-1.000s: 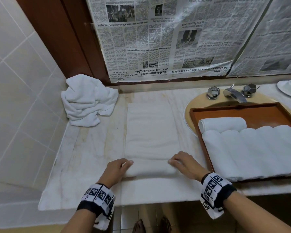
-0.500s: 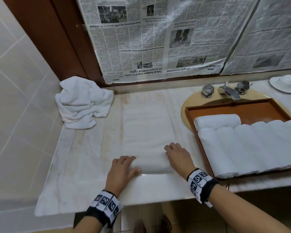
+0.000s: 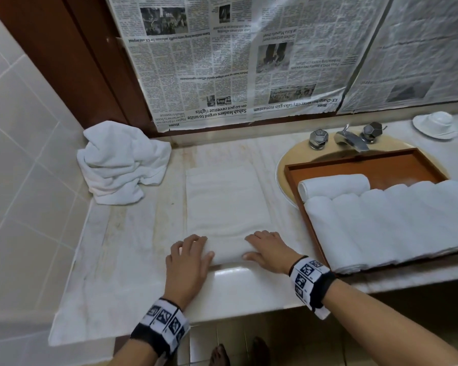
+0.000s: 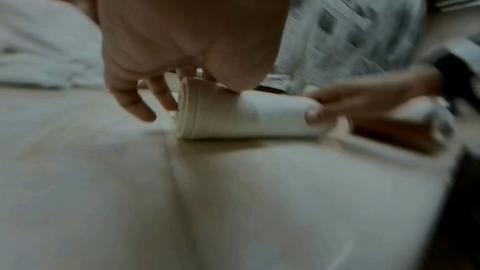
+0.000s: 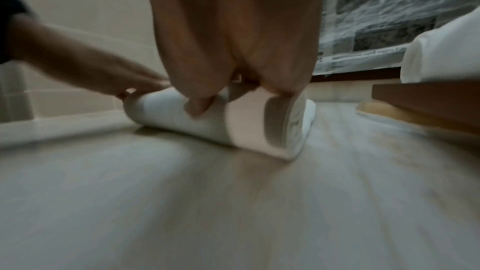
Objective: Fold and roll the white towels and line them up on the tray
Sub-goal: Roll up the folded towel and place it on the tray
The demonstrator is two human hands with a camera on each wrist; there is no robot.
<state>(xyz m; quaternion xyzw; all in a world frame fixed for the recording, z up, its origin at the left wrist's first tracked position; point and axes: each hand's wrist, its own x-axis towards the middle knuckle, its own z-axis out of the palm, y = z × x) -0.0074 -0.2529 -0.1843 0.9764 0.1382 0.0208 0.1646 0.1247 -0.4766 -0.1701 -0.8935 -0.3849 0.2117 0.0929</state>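
Newspaper sheets (image 3: 238,59) hang upside down on the far wall; the headlines "Sabah leaders urged to unite on 40 pct revenue rights" and "KK-Changchun sister-city talks gain momentum" can be read, the smaller print is too fine to make out. Black-and-white square marker patterns show on the wrist bands.

On the marble counter (image 3: 132,249) a folded white towel (image 3: 226,196) lies as a long strip running from near to far, its near end wound into a roll (image 3: 229,253). The left hand (image 3: 188,262) grips the left end of the roll, fingers curled over the top and thumb on the near side; the right hand (image 3: 269,253) grips the right end the same way. The wrist views, both blurred, show the roll (image 4: 246,114) (image 5: 207,122) lying on the counter with layered spiral ends.

To the right a brown wooden tray (image 3: 360,165) sits over the sink (image 3: 288,167), its left rim just beside the strip's right edge. Rolled towels (image 3: 381,220) lie in a row side by side in it, with one more roll (image 3: 333,184) laid crosswise at the far left. The tray's far part is bare. A crumpled towel pile (image 3: 119,162) sits in the far left corner, apart from the strip. Bare counter lies to the left of the roll and between it and the near edge
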